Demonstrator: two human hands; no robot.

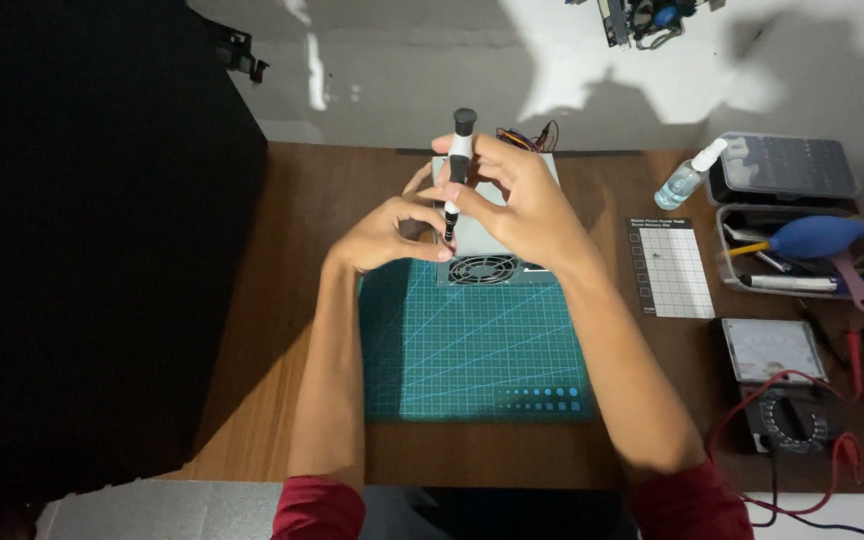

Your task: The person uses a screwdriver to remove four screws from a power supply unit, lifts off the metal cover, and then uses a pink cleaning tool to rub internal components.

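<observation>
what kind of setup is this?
Likely a home electronics repair bench: a green cutting mat, a multimeter with red leads, and a metal fan box under a screwdriver held by both hands.

Wooden table (282, 330), green cutting mat (472, 350), multimeter (782, 385)

An electronics repair bench: cutting mat (472, 350), multimeter (782, 395), tool tray (727, 250) with blower (812, 237), and spray bottle (687, 178).
</observation>
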